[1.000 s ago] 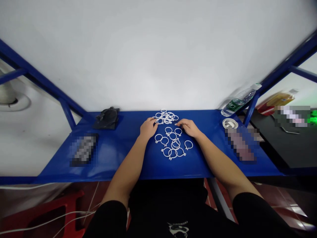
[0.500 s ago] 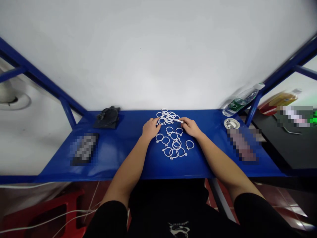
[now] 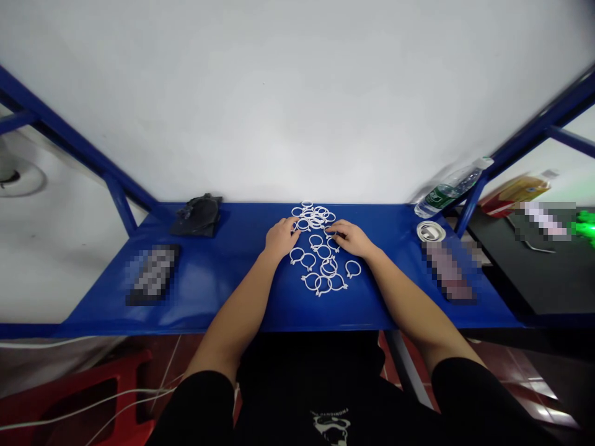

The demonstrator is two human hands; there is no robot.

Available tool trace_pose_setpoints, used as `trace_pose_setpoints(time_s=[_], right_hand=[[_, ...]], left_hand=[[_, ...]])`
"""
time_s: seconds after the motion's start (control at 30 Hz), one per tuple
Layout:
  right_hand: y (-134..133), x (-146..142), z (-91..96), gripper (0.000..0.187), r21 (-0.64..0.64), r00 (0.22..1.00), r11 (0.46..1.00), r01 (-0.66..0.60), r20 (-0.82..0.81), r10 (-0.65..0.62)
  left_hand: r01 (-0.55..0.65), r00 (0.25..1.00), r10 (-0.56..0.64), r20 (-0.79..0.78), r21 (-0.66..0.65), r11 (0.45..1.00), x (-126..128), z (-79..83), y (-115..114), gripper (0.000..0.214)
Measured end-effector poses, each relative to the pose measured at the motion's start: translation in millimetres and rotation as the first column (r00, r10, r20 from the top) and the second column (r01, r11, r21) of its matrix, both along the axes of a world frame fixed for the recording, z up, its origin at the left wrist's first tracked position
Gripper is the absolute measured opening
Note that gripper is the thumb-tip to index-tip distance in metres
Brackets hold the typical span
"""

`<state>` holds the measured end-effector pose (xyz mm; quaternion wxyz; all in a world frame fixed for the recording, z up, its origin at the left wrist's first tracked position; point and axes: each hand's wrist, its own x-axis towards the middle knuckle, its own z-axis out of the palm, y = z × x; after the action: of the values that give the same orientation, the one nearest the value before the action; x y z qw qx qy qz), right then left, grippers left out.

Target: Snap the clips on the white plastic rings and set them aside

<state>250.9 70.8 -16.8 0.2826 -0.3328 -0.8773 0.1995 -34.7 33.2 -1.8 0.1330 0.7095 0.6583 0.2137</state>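
Many white plastic rings with small forked tabs lie on the blue tabletop [image 3: 242,285]. A heap of rings [image 3: 316,217] overlaps near the wall, and a looser group of rings [image 3: 324,284] spreads closer to me. My left hand [image 3: 280,238] rests at the heap's left edge, thumb and fingers apart around the side of a ring. On the right side, my right hand [image 3: 351,238] has its fingertips closed on a white ring [image 3: 330,233], partly hidden by the fingers, just above the loose group. One single ring [image 3: 353,268] lies apart, below my right hand.
A crumpled black bag [image 3: 198,215] and a blurred-out dark object [image 3: 155,272] lie at left. To the right are a leaning water bottle [image 3: 446,192], a coiled white cable [image 3: 431,231] and a blurred-out reddish object [image 3: 449,269]. Blue frame bars [image 3: 121,204] flank the table.
My right hand has turned the ring from edge-on and brought it down, slightly left, toward the loose group. My left hand stays by the heap. The whole view has shifted slightly.
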Motion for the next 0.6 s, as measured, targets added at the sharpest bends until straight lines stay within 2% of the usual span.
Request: trace_pose_setpoints(time_s=[0.13,0.27,0.4,0.5,0.6], right_hand=[[-2.4,-2.2,2.4,0.032,-0.023,0.988,0.999,0.04,0.152,-0.036],[-3.1,-3.4,1.9,0.037,-0.01,0.973,0.996,0.086,0.217,-0.082],[-3.3,-2.8,2.3,0.031,-0.035,0.981,0.997,0.072,0.183,-0.065],[-3.1,-2.4,2.4,0.026,-0.042,0.992,0.997,0.07,0.109,-0.066],[-3.2,-2.3,1.2,0.025,-0.067,0.994,0.993,0.102,0.037,-0.099]], left_hand=[[0.089,0.996,-0.089,-0.01,-0.003,0.996,0.4,-1.8,0.5,0.032],[0.127,0.992,-0.127,-0.025,-0.013,0.992,0.9,-3.3,1.1,0.025],[0.101,0.995,-0.101,-0.015,-0.003,0.995,2.7,-0.9,-0.9,0.024],[0.081,0.997,-0.081,-0.011,0.005,0.997,5.1,0.6,-2.5,0.033],[0.052,0.999,-0.052,-0.015,0.005,0.999,6.7,0.3,-2.5,0.028]])
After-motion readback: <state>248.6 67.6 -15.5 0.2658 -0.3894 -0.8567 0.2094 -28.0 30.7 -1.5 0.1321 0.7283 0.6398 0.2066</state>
